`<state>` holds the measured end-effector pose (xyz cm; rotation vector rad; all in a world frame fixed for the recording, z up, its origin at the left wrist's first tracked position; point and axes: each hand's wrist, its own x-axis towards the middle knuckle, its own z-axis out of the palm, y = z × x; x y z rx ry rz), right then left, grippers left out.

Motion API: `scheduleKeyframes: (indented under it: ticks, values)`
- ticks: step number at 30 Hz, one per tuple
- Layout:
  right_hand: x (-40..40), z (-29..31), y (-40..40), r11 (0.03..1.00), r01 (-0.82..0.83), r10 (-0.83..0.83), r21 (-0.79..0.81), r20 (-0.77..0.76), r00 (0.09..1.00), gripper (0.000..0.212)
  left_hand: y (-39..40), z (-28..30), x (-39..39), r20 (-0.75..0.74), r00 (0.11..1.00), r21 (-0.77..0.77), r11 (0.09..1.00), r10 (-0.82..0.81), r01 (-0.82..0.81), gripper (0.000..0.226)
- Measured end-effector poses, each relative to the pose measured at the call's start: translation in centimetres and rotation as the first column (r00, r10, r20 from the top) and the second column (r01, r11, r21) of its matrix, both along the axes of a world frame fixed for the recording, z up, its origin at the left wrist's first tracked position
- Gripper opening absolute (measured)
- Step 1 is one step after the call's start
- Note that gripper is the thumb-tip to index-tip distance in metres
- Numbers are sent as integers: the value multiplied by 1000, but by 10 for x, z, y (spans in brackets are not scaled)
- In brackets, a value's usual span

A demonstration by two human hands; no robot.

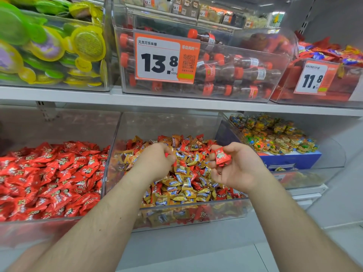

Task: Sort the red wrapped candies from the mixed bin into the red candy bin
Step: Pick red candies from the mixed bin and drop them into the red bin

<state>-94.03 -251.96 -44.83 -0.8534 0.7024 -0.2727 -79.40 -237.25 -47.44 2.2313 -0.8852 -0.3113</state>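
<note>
Right now a red candy [223,158] lies in my right hand [238,167], which is palm up above the mixed bin [188,208]; my fingers [217,176] curl loosely around it, with more red wrappers tucked beneath. My left hand [157,160] is palm down over the middle of the mixed bin, fingers bent, with a bit of red wrapper showing at the fingertips; I seem to be pinching a candy there, though most of it is hidden. Below both hands the mixed bin holds red candies jumbled among gold ones [181,169]. Just left of the mixed bin, wall to wall with it, sits the red bin [39,225], heaped with red wrapped candies only. Right of the mixed bin is a clear bin of multicoloured sweets [275,134] on a blue box [294,160]. On the shelf [176,100] above the mixed bin stands a bin of cola-bottle candies [235,75] with an orange price tag [167,57] reading 13.8, and left of that a bin of green and yellow packs [49,50].
</note>
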Motion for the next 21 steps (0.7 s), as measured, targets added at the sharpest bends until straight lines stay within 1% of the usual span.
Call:
scheduleKeyframes:
  ticks: [2, 3, 4, 5, 6, 7, 8, 9, 10, 11, 12, 13, 14, 15, 16, 17, 18, 19, 20, 21]
  values:
    - [0, 1, 1, 979, 16, -35, 203, 91, 995, 32, 4, 6, -1, -210, 977, -181, 981, 25, -64, 19]
    - [1, 1, 1, 969, 19, -46, 248, 105, 993, 30, 6, 8, -2, -330, 944, -248, 961, 35, -122, 22]
    - [4, 1, 2, 968, 7, -33, 250, 99, 995, 26, 8, 10, -1, -469, 882, -299, 933, 38, -199, 22]
    - [8, 0, 1, 981, -11, -1, 193, 64, 998, 21, 10, 12, -1, -618, 786, -337, 895, 22, -291, 20]
    - [11, -1, 0, 998, -57, 58, 41, -22, 998, 21, 12, 14, -1, -749, 662, -364, 847, -19, -387, 20]
    - [14, -4, -2, 969, -133, 95, -209, -181, 979, 24, 15, 16, 0, -840, 536, -375, 801, -81, -467, 21]
    - [17, -5, 0, 834, -273, 85, -479, -378, 922, 23, 18, 17, 0, -892, 426, -378, 764, -150, -523, 24]
    - [19, -8, 3, 617, -436, 22, -655, -539, 842, 18, 20, 19, -1, -917, 338, -377, 740, -212, -558, 27]
    - [22, -11, 6, 403, -588, -34, -702, -653, 757, 15, 23, 20, -2, -924, 281, -380, 727, -261, -572, 28]
    - [24, -14, 10, 239, -712, -58, -660, -742, 668, 20, 24, 23, -3, -920, 253, -391, 725, -299, -566, 28]
    - [28, -18, 14, 138, -801, -55, -583, -812, 581, 25, 25, 24, -4, -914, 245, -406, 728, -324, -553, 27]
    - [30, -20, 19, 100, -849, -30, -519, -854, 519, 26, 24, 26, -6, -907, 252, -420, 734, -337, -534, 25]
    - [33, -24, 22, 82, -871, -22, -484, -875, 483, 22, 22, 28, -8, -900, 276, -434, 742, -337, -510, 22]
    - [34, -25, 24, 78, -878, -19, -472, -881, 472, 13, 18, 28, -10, -892, 320, -445, 755, -321, -481, 18]
    - [35, -27, 24, 80, -876, -22, -475, -880, 475, 8, 13, 29, -12, -872, 397, -453, 778, -286, -434, 15]
    - [34, -28, 22, 95, -863, -21, -496, -868, 497, 7, 9, 29, -15, -823, 521, -450, 818, -224, -359, 12]
    - [33, -29, 18, 119, -838, -28, -532, -846, 533, 9, 4, 27, -19, -714, 686, -413, 876, -140, -251, 9]
    - [29, -29, 15, 150, -799, -48, -582, -811, 583, 10, 0, 25, -23, -525, 848, -329, 937, -75, -121, 5]
    - [24, -27, 11, 193, -735, -69, -650, -756, 651, 9, -4, 21, -26, -282, 958, -201, 979, -57, -1, 4]
    - [18, -25, 9, 250, -645, -91, -722, -680, 727, 9, -8, 16, -29, -49, 995, -49, 995, -89, 87, 10]
